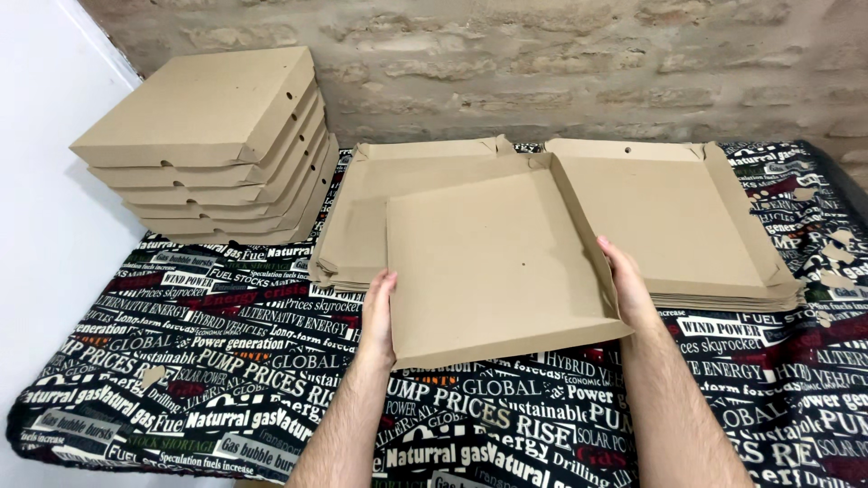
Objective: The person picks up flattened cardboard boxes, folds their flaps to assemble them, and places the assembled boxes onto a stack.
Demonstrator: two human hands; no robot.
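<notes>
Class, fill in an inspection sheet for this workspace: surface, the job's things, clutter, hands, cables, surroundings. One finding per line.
Surface: table under a black cloth printed all over with words.
Job's things: brown cardboard box, part folded, right wall raised, held above a pile of flat box blanks; a stack of closed boxes at the back left.
Clutter: small cardboard scraps on the cloth at the right edge, one more at the left.
Hands: left hand grips the box's left edge; right hand grips its right wall.
Cables: nothing seen.
Surroundings: rough brick wall behind, plain white surface to the left.
</notes>
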